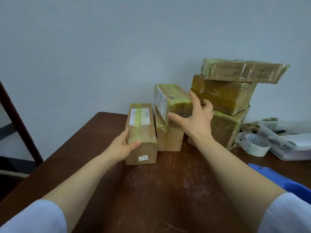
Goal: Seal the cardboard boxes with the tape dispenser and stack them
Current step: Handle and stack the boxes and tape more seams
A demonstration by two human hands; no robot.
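Note:
A long taped cardboard box (143, 125) with white labels lies on the brown table (151, 190). My left hand (122, 145) grips its near left corner, thumb across the top. To its right a small taped box (171, 100) sits tilted on a plain lower box (168, 140). My right hand (196, 116) is spread against the tilted box's near right end, fingers straight. A blue tape dispenser (286, 180) lies at the right edge, touched by neither hand.
Three taped boxes are stacked at the back right: a flat one (244, 69) on a yellowish one (223, 95) on a large one (225, 128). A tape roll (254, 143) and plastic bags (286, 140) lie further right. A dark frame (18, 121) stands at the left.

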